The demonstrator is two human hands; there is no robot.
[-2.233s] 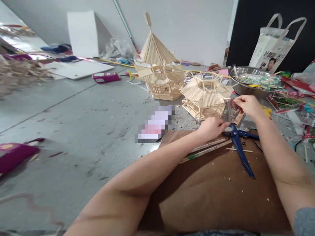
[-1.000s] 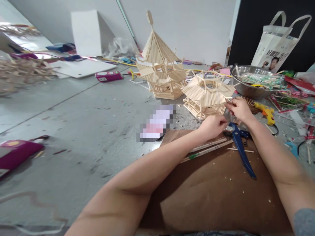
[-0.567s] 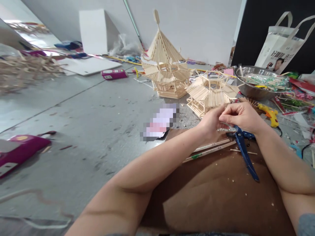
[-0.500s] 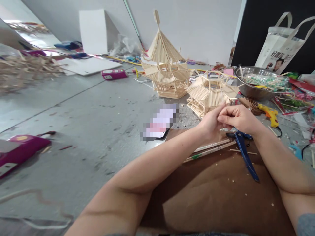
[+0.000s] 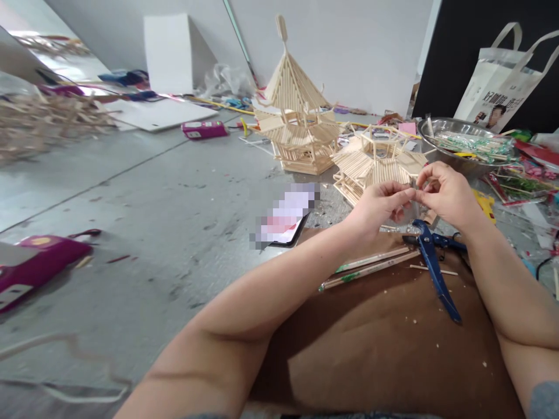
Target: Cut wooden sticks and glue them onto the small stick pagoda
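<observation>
My left hand (image 5: 382,206) and my right hand (image 5: 448,192) meet at the fingertips, both closed in a pinch. What lies between them is too small to make out. Just behind them stands a low model pavilion (image 5: 379,169) built of wooden sticks, partly covered by my hands. Below my hands, blue-handled cutters (image 5: 437,270) rest on a brown board (image 5: 371,349). Wooden chopsticks (image 5: 371,270) with green-printed wrapping lie left of the cutters, and a short thin stick (image 5: 434,270) lies close to the blue handle.
A taller stick pagoda (image 5: 297,125) stands behind. A phone (image 5: 286,215) lies left of my hands. At right are a metal bowl (image 5: 469,160) of wrapped chopsticks, a yellow glue gun (image 5: 484,205) and a white bag (image 5: 493,87). A purple box (image 5: 39,265) sits at left.
My hands were clasped close together; now the right has shifted right and up, and the fingertips meet in a pinch. More of the cutters shows. The view has shifted slightly.
</observation>
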